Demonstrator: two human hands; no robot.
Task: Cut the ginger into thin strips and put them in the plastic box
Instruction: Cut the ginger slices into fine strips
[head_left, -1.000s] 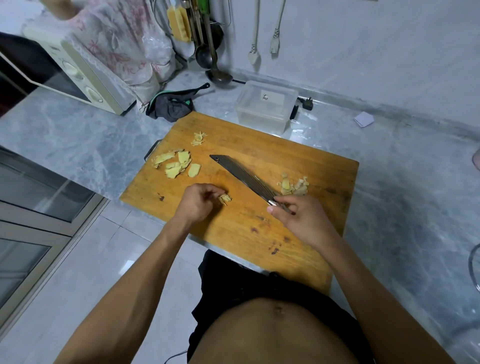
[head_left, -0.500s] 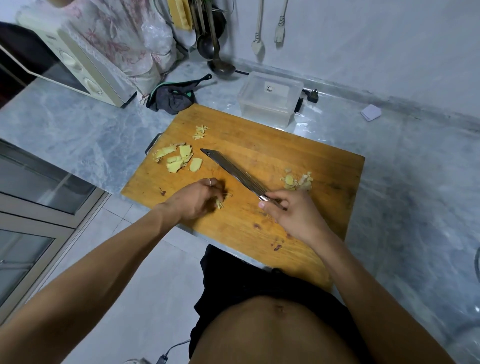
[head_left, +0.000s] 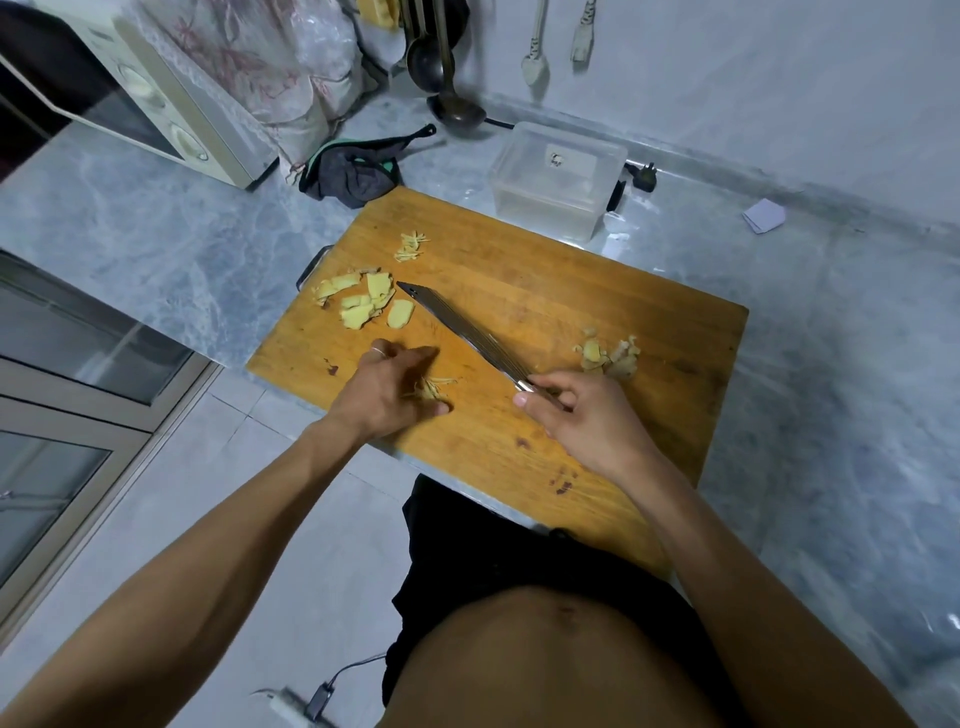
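Wooden board (head_left: 545, 322): strips (head_left: 434, 387) near front edge, seemingly under left fingers (head_left: 410, 358).

grey marble counter (head_left: 156, 244) carries a wooden cutting board (head_left: 571, 291); plastic box (head_left: 558, 179), dark cloth (head_left: 353, 174), microwave (head_left: 140, 98)

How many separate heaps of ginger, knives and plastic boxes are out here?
Ginger heaps on the cutting board: 4 (slices, far strips, strips by the left hand, scraps)
Knife: 1
Plastic box: 1
Total: 6

Grey marble counter (head_left: 156, 249), white tiled floor (head_left: 291, 545)
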